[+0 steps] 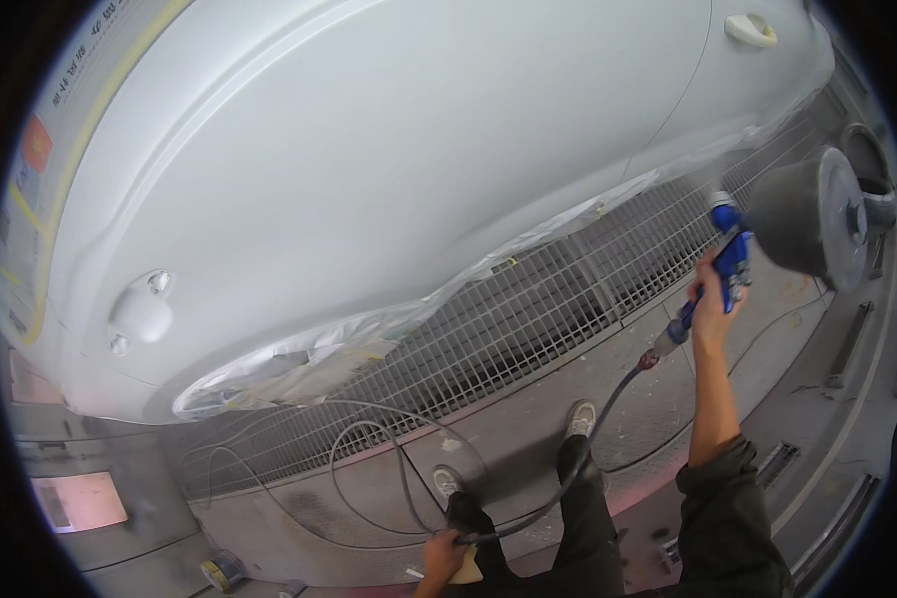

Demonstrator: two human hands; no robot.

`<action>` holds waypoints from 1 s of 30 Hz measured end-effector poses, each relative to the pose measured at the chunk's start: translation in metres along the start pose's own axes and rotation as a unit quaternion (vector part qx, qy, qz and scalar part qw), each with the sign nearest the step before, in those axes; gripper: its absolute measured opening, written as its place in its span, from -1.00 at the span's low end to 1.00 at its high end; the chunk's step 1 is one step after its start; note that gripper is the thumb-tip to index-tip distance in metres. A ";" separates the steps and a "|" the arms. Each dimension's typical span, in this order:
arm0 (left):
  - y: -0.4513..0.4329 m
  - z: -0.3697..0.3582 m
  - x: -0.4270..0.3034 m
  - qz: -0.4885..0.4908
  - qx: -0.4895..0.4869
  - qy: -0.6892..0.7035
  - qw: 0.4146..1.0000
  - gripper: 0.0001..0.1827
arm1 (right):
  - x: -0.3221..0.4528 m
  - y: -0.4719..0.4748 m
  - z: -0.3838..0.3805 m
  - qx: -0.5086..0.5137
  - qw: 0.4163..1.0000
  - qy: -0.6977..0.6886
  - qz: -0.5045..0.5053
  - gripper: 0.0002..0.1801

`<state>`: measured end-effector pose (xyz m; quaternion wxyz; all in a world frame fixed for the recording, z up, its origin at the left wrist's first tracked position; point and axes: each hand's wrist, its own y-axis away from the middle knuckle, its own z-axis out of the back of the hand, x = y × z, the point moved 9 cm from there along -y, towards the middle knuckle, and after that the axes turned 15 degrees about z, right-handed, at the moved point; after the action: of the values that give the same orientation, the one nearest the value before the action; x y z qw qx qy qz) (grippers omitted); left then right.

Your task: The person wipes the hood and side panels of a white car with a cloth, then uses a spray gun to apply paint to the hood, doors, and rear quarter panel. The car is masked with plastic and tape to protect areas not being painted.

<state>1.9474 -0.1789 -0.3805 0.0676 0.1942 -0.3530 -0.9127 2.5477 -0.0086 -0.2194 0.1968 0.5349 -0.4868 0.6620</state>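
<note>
My right hand (pixel 711 306) grips a blue gravity-feed spray gun (pixel 734 258) by its handle. Its dark grey paint cup (pixel 788 217) with a translucent lid sticks out to the right. A faint mist shows off the nozzle, beside the masked lower edge of a white car body (pixel 418 149). From the gun's handle a grey air hose (pixel 605 418) curves down to my left hand (pixel 445 557), which is closed around it near my legs. A pale yellow cloth-like piece (pixel 467 569) shows by that hand; whether it is held is unclear.
Masking film (pixel 284 362) lines the car's wheel arch and sill. Below runs a metal floor grating (pixel 493 321). Loops of hose (pixel 366 430) lie across grating and floor near my shoes. A can (pixel 223 572) stands at lower left; a round dark container (pixel 863 153) is far right.
</note>
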 end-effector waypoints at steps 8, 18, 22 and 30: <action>0.020 0.002 0.049 0.020 0.037 -0.024 0.999 -0.61 | 0.008 0.239 -0.112 0.428 0.881 -0.156 -0.127 -0.85; 0.024 -0.004 0.086 0.054 0.079 -0.088 0.991 -0.63 | -0.046 0.357 -0.174 0.423 0.852 -0.242 -0.192 -0.83; 0.002 -0.024 0.061 0.033 0.068 -0.085 0.993 -0.73 | -0.092 0.274 -0.121 0.297 0.912 -0.198 -0.204 -0.82; -0.030 -0.058 -0.017 0.000 0.100 -0.118 0.988 -0.73 | -0.155 0.083 0.005 0.082 0.969 -0.206 -0.109 -0.86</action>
<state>1.9866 -0.1879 -0.4347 0.0061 0.0911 -0.4481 -0.8893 2.5403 -0.0099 -0.3951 0.1186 0.7242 -0.3997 0.5493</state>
